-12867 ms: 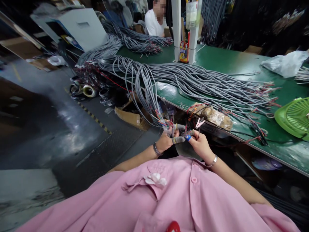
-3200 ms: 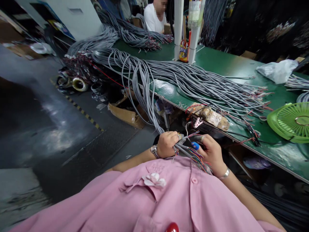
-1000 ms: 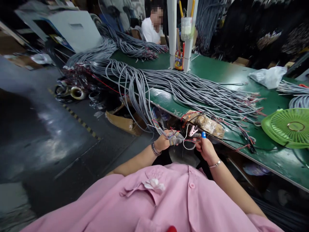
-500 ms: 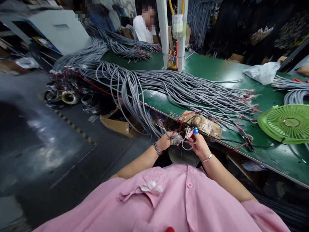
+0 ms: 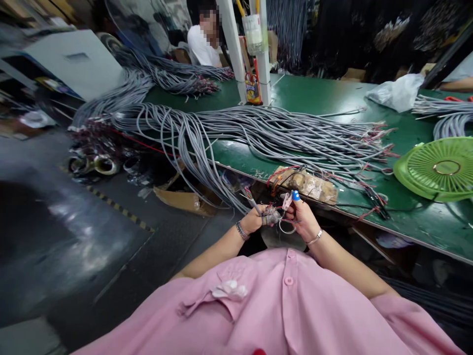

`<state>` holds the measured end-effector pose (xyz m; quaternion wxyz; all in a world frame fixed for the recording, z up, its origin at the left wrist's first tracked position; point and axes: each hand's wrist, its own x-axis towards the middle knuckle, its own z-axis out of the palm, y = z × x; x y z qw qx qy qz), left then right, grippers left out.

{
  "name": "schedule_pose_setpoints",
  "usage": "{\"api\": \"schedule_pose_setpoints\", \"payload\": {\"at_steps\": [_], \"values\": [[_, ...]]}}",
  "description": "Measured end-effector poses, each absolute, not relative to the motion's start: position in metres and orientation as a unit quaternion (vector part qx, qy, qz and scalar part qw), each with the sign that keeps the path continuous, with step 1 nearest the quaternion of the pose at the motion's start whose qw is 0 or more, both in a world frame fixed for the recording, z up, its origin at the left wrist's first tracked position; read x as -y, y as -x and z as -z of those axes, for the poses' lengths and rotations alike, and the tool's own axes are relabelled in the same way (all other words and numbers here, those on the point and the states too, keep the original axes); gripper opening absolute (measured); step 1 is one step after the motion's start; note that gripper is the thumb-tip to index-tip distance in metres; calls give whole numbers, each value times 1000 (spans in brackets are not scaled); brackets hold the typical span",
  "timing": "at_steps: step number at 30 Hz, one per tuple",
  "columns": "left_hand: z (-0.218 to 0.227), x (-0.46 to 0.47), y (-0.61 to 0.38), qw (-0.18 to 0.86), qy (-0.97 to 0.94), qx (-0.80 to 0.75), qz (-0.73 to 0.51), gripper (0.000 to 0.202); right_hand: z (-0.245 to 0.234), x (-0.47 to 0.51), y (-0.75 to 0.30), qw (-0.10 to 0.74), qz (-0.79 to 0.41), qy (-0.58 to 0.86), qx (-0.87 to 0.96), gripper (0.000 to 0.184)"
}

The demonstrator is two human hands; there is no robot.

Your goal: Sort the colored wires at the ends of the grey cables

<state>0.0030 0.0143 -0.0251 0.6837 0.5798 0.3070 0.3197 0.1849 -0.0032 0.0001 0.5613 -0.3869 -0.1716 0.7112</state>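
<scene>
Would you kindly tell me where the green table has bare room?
The widest bare patch of the green table lies beyond the long gray cables, between the white posts and the crumpled translucent plastic bag. A smaller one lies between the round green plastic fan and the table's front edge. The cables crowd the middle; a taped brown block crowds the front.

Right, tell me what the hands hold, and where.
Left hand: gray cables, near the wire ends. Right hand: beside the pink clip; its hold cannot be told.
</scene>
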Motion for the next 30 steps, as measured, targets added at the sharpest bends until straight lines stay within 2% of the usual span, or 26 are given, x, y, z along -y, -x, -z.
{"api": "schedule_pose_setpoints", "payload": {"at_steps": [6, 15, 19, 25, 30], "values": [[6, -6, 3, 678, -593, -295, -318, 42, 0, 8, -191, 546, -740, 358, 164, 54], [-5, 13, 19, 675, -598, -313, -296, 46, 17, 13, -201, 527, -737, 382, 184, 51], [-24, 26, 25, 668, -637, -280, -265, 40, 20, 12, -202, 522, -740, 374, 198, 50], [-33, 33, 27, 645, -589, -334, -355, 40, 5, 3, -203, 495, -770, 338, 219, 51], [-15, 25, 18, 643, -548, -347, -407, 40, 3, -1, -202, 501, -745, 373, 233, 41]]}}
